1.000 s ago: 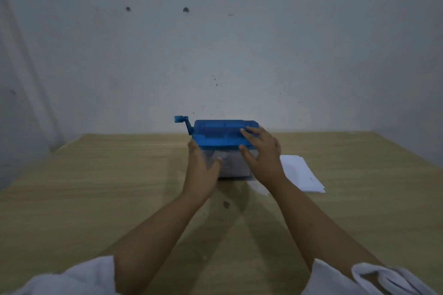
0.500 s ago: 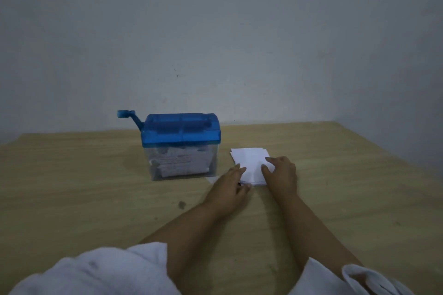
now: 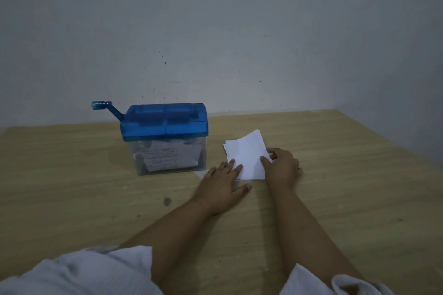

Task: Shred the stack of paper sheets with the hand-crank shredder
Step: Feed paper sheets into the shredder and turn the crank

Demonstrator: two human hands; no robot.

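The hand-crank shredder [image 3: 165,124] has a blue top, a crank [image 3: 105,107] sticking out to the left, and a clear bin holding paper scraps. It stands on the wooden table [image 3: 72,199]. To its right lies a small stack of white paper sheets [image 3: 247,153]. My left hand [image 3: 221,185] lies flat with straight fingers touching the stack's near left edge. My right hand [image 3: 282,167] sits on the stack's right edge, and its thumb and fingers pinch the top sheet, whose far end tilts up.
A grey wall runs behind the table, and a second wall closes the right side. A dark spot [image 3: 167,201] marks the wood in front of the shredder. My white sleeves fill the bottom corners.
Both hands left the shredder and came to the paper stack on its right. Since half a second ago the right hand has taken hold of the top sheet, lifting its far end.
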